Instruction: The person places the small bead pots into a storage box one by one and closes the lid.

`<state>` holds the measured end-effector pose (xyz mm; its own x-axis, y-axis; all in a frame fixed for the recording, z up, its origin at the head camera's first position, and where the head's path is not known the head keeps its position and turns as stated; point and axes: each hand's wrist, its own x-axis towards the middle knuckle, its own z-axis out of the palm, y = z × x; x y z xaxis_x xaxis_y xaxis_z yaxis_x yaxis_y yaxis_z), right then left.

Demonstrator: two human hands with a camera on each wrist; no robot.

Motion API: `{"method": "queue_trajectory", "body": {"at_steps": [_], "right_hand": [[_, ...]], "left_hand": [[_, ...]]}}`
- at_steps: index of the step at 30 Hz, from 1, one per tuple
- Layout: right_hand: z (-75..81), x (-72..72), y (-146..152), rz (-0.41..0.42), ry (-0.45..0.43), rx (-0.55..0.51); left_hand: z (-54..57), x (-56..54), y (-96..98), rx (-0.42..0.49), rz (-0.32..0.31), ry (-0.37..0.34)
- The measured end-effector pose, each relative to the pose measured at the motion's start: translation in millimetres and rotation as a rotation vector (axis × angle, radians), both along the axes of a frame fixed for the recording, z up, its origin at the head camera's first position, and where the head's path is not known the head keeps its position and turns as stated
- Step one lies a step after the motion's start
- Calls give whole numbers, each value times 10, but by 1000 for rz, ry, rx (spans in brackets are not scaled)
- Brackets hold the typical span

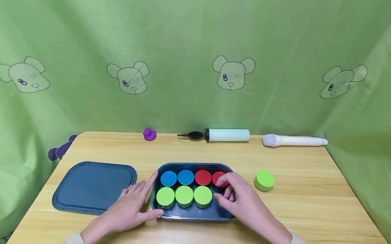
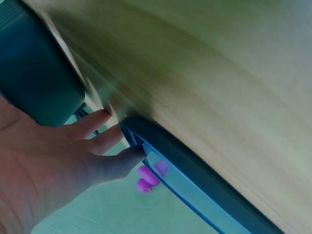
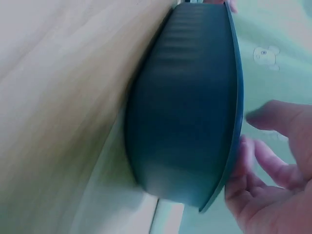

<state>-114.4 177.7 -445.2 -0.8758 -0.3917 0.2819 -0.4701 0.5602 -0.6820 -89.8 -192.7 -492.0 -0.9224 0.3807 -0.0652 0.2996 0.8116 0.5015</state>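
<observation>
A dark blue box point(image 1: 193, 216) stands on the table with coloured cylinders in two rows. Two blue cylinders point(image 1: 185, 177), a red cylinder point(image 1: 203, 177) and another red one at the right end point(image 1: 219, 175) form the back row. Three green cylinders point(image 1: 184, 196) make up the front row. My left hand point(image 1: 131, 206) rests at the box's left end, index finger along the side, thumb at the front corner. Over the right end, my right hand point(image 1: 239, 195) has its index finger at the end red cylinder, with the thumb apart, lower down.
A flat dark lid point(image 1: 93, 187) lies left of the box, close to my left fingers. One green cylinder point(image 1: 264, 180) stands to the right. Along the back edge are a purple duck point(image 1: 150, 134), a hand pump point(image 1: 227, 135) and a white microphone-shaped stick point(image 1: 296, 141).
</observation>
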Motion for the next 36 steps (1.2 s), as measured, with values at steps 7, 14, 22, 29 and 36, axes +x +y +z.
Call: {"method": "queue_trajectory", "body": {"at_steps": [7,14,22,29,36], "right_hand": [[12,-92,269,-137,-3,-72],[-56,-122,638,-242,-12,-11],[-110,-238,1005,-314,-84,97],[-236,-303,1099,-290,-171,22],[-335,-375,1140,-289,-289,-14]], "left_hand": [[26,-25,13,7,6,8],[-38,49,41,11,10,3],[-34,58,33,7,-1,3],[-6,33,16,2,-1,13],[-19,30,9,0,2,36]]}}
